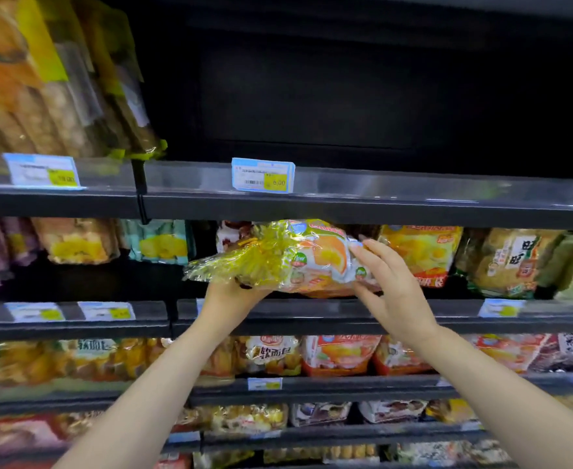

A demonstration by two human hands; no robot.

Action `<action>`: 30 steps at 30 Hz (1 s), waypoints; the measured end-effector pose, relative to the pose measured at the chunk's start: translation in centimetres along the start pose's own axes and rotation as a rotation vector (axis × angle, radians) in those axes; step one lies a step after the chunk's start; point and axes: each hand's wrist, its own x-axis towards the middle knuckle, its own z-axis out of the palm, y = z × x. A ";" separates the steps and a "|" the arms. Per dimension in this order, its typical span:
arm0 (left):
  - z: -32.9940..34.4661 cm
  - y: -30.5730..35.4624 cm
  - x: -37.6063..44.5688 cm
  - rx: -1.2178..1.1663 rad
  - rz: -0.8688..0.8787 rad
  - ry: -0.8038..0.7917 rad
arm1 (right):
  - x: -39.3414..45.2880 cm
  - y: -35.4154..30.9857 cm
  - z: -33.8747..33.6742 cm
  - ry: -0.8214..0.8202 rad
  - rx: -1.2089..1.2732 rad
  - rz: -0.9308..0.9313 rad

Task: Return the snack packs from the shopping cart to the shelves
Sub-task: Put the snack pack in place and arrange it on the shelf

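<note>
A snack pack (298,258) with a yellow crinkled end and an orange-and-white label lies on its side, level with the second shelf (312,311). My left hand (231,299) holds it from below near the yellow end. My right hand (391,289) rests against its right end, fingers fairly straight and spread, thumb beneath the pack. The pack sits in front of other packs on that shelf. The shopping cart is out of view.
The top shelf (380,204) has a dark vacant bay above the pack, with a price tag (263,176) on its rail. Tall yellow packs (51,79) stand at upper left. More snack bags (420,255) fill the second shelf and the lower shelves (312,389).
</note>
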 end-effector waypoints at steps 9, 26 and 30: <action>0.0 0.4 -0.9 -0.002 0.039 0.041 | 0.9 1.1 1.0 -0.124 0.003 0.064; 2.0 1.0 -0.6 -0.049 0.021 0.129 | 1.0 0.9 2.5 -0.120 0.160 0.273; 2.5 0.9 -0.8 -0.033 0.047 0.141 | 0.7 1.1 3.1 -0.103 0.158 0.294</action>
